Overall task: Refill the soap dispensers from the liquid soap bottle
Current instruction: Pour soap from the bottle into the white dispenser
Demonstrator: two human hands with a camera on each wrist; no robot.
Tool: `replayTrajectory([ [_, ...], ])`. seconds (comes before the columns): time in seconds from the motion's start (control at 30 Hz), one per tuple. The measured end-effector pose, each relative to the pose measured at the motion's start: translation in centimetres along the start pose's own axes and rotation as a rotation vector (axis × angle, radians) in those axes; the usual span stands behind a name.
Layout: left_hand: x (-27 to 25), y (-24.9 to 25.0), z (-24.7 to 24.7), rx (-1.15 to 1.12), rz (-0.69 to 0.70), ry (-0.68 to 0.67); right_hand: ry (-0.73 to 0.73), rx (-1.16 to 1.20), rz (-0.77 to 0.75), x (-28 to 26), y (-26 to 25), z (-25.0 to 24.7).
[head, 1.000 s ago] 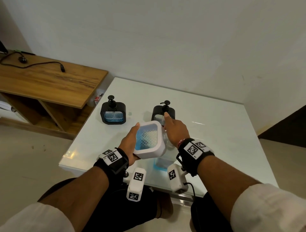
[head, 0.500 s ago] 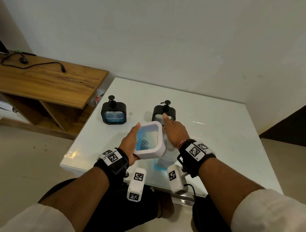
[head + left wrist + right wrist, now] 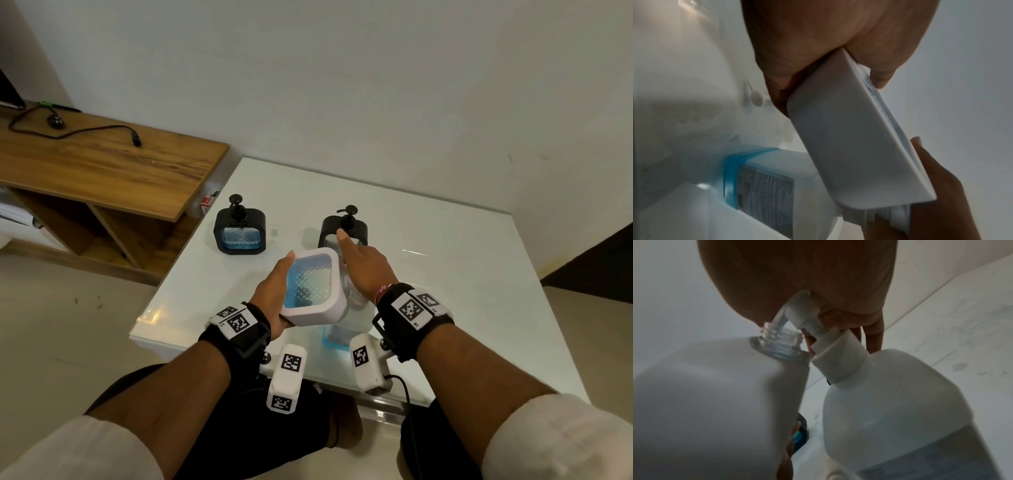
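While the left hand (image 3: pixel 274 294) fingers hold a tilted white dispenser (image 3: pixel 313 287) under the soap bottle's pump (image 3: pixel 807 316), which the right hand (image 3: pixel 366 267) presses, two black dispensers beyond the fingers look unfinished.

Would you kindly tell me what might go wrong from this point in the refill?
1. The pump head under the right hand sits beside the white dispenser's narrow open neck, so pumped soap may miss and land on the table.
2. The left hand holds the dispenser tilted with blue liquid inside; more tilt might spill it from the neck.
3. The soap bottle stands near the table's front edge; an off-centre press may tip it.
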State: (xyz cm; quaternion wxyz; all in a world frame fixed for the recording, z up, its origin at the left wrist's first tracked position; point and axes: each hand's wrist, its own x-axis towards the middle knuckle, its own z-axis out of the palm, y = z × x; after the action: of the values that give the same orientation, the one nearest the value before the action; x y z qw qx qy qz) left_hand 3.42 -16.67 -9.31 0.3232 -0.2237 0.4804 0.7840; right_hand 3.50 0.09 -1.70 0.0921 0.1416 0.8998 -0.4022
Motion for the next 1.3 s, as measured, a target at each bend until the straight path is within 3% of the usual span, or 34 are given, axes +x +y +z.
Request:
replayTrajectory([
  [0.2, 0.1, 0.1, 0.1, 0.009, 0.008, 0.004, -0.048, -0.020, 0.054, 0.3, 0.6, 0.3],
  [0.5, 0.8, 0.0, -0.4, -0.005, 0.015, 0.007, -0.001, 0.094, 0.037, 0.3, 0.2, 0.2],
  [0.67, 1.2, -0.2, -0.6, 0.004, 0.007, -0.003, -0.043, 0.024, 0.061, 0.9, 0.9, 0.5],
  [0.9, 1.5, -0.3, -0.9, -0.037, 0.003, -0.057, 0.008, 0.037, 0.002, 0.7, 0.2, 0.3],
  [1.07, 2.1, -0.3, -1.0, -0.037, 0.000, -0.074, -0.049, 0.043, 0.097, 0.9, 0.6, 0.5],
  [1.3, 2.0, -0.4, -1.2, -0.039, 0.008, -0.075, -0.019, 0.070, 0.055, 0.6, 0.0, 0.5],
])
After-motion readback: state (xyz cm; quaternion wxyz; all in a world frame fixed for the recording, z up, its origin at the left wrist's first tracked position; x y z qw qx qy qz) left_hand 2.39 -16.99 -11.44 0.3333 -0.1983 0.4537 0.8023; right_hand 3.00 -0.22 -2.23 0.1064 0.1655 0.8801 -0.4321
